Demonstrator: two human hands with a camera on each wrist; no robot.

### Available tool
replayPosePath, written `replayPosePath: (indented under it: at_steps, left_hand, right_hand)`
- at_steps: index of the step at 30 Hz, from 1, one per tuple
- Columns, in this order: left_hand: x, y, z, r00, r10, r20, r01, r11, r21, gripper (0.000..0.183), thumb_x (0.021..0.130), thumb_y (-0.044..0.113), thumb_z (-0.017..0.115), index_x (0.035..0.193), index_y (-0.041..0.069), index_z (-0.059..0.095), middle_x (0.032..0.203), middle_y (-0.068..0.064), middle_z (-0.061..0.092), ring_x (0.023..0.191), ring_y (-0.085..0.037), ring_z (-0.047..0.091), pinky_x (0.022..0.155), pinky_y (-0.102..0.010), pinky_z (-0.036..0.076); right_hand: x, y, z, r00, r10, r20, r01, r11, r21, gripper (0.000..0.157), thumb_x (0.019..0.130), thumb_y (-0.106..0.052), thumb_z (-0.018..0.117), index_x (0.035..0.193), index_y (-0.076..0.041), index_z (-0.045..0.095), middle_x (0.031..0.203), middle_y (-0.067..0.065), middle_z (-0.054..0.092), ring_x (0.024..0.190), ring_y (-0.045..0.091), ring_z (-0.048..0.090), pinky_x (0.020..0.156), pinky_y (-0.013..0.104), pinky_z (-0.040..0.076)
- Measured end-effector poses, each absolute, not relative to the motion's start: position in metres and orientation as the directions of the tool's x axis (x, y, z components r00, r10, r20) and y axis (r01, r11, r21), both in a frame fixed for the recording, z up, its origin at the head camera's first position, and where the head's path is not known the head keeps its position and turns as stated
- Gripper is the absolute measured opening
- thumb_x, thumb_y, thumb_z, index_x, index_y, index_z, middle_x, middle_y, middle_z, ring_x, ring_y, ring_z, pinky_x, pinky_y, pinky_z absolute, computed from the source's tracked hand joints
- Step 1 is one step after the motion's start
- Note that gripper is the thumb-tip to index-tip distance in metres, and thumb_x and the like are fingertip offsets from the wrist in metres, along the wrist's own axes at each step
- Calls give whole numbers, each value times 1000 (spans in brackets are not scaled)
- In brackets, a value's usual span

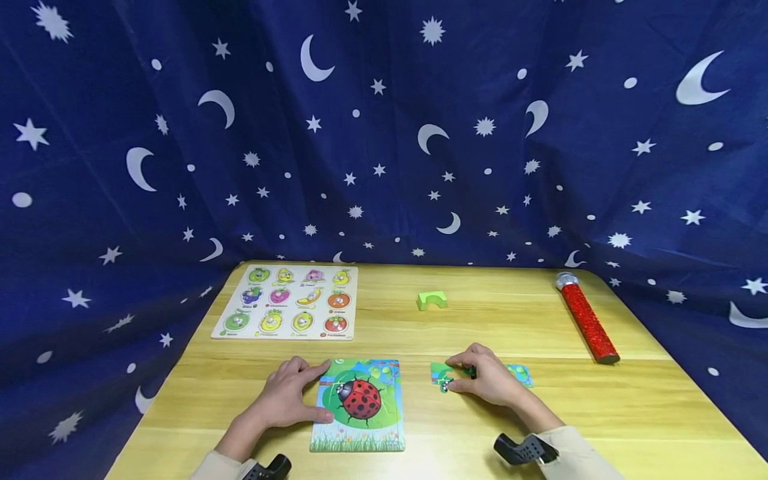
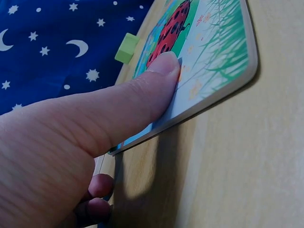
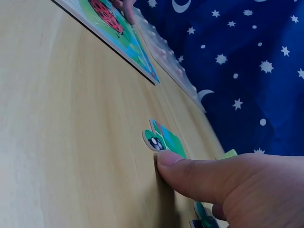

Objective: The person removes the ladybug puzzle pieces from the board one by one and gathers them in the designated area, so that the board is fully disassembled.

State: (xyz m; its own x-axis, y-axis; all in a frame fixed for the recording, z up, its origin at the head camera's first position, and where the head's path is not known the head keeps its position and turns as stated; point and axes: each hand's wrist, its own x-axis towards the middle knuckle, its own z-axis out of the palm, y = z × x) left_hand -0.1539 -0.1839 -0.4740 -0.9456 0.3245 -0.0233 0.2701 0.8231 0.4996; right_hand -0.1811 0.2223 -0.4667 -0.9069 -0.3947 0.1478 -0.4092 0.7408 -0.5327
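Note:
A square puzzle board (image 1: 384, 437) with a red ladybug picture lies on the table in front of me. My left hand (image 1: 287, 399) is at its left side in the head view, index finger near the upper left corner. In the left wrist view the thumb (image 2: 137, 97) rests on the board's printed face. To the right of the board, my right hand (image 1: 489, 379) pinches a green and blue jigsaw piece (image 1: 441, 371) with cartoon eyes, between thumb and index finger. More pieces (image 1: 521, 375) lie beside and beneath that hand, partly hidden by it.
A fruit peg board (image 1: 252, 332) lies at the back left. A small green arch block (image 1: 432, 299) stands at the back middle. To the right lies a red glittery microphone (image 1: 588, 320). A dark blue curtain (image 1: 384, 120) with moons and stars hangs behind the table.

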Motion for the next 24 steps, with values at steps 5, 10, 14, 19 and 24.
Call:
replayPosePath:
  at_steps: [5,10,14,19,24]
  left_hand:
    - [-153,-184,-474,-946,323,-32,264,822,504,100,60,64,84,143,19,53,95,2,37,87,-16,31,76,-32,25]
    - [-153,-185,-475,-947,320,-36,258,822,508,100,59,64,84,143,19,53,95,1,38,87,-17,32,76,-33,25]
    - [-153,-185,-475,-947,318,-36,257,822,508,100,59,64,84,143,20,53,95,1,38,87,-17,32,76,-34,25]
    - [-153,-184,-474,-948,317,-38,255,821,511,100,59,64,84,143,20,53,95,1,38,87,-17,32,76,-34,25]
    - [-153,-183,-473,-948,315,-38,252,821,513,100,59,63,85,143,20,53,95,1,38,87,-17,32,76,-34,26]
  right_hand:
    - [-179,225,-466,-911,-390,134,-397,742,-540,39,78,-33,82,111,-15,74,88,-3,53,78,10,41,68,22,33]
    - [-180,226,-466,-908,-400,127,-400,734,-549,41,79,-34,81,113,-13,73,90,-2,53,79,9,41,68,22,34]
    - [-180,226,-466,-913,-388,124,-388,738,-552,42,79,-34,82,113,-13,73,89,-2,53,79,9,41,69,22,33]
    - [-180,227,-465,-915,-385,120,-385,745,-545,39,79,-34,82,111,-14,74,89,-2,53,79,9,42,69,22,34]
    - [-180,229,-465,-912,-391,126,-393,740,-546,39,79,-35,81,111,-14,74,90,-2,54,79,9,42,68,22,34]
